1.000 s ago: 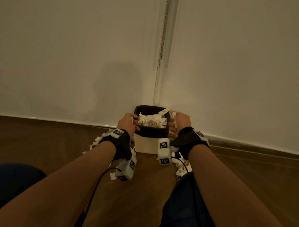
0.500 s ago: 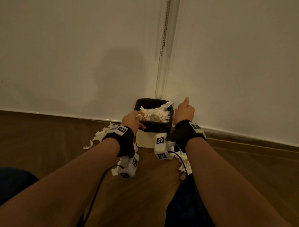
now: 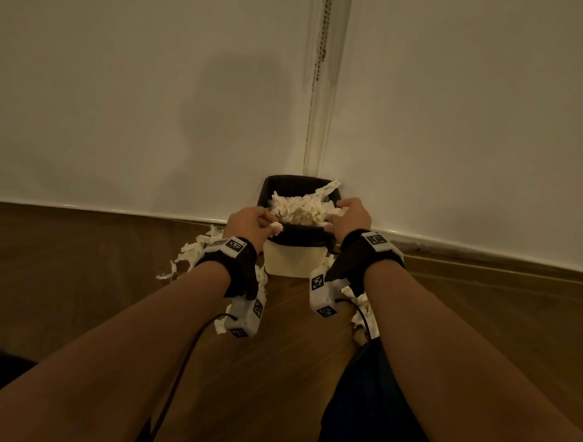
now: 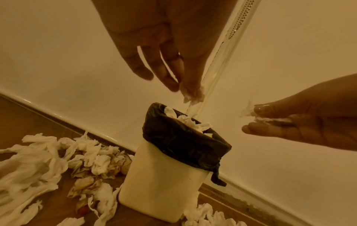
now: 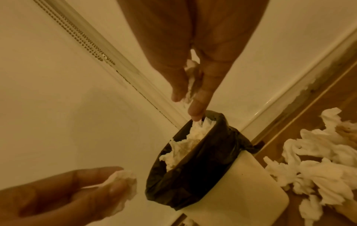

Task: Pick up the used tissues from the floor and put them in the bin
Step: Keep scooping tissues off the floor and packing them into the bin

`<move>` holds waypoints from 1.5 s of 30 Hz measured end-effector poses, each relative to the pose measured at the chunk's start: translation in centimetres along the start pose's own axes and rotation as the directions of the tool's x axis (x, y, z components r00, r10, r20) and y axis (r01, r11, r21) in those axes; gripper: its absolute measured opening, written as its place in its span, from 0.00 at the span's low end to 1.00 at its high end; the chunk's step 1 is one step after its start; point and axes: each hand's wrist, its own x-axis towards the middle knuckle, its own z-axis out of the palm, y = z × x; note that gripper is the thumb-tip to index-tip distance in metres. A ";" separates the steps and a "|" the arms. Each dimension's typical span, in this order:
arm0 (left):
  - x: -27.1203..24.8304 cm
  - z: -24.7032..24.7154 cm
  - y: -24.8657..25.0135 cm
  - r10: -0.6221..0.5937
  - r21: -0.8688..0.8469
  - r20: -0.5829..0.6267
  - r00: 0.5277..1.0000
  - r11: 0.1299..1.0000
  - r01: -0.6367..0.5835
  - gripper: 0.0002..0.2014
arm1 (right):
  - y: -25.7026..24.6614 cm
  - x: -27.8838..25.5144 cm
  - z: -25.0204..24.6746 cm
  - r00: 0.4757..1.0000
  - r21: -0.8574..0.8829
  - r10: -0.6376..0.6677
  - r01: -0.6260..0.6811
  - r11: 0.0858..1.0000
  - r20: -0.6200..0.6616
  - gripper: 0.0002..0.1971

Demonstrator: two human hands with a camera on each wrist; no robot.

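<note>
The left hand pinches a tissue scrap at the bin's left rim; the right hand pinches another — apparently — above its right rim; this looks like the drop step, so next each pinch should loosen over the heaped liner; more tissues litter the floor on both sides.

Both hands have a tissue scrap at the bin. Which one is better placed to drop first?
Probably the right hand: its fingertips already reach over the bin mouth, with its scrap above the tissues inside. The left hand pinches its scrap at the near-left rim, outside the opening.
</note>
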 end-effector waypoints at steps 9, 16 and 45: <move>2.2 2.4 -0.7 0.043 -0.082 -0.040 0.998 0.996 -0.046 0.05 | 1.2 2.2 0.9 0.993 -0.191 -0.108 0.096 0.977 -0.054 0.09; 4.3 4.2 -0.7 0.167 0.046 -0.027 0.986 0.985 -0.165 0.02 | 0.9 3.6 2.5 0.962 -0.373 -0.273 0.263 0.890 0.027 0.12; 3.9 3.5 -4.8 0.335 0.347 -0.063 0.940 0.891 -0.294 0.15 | -1.5 3.6 7.6 0.948 -0.791 -0.235 0.311 0.527 0.216 0.22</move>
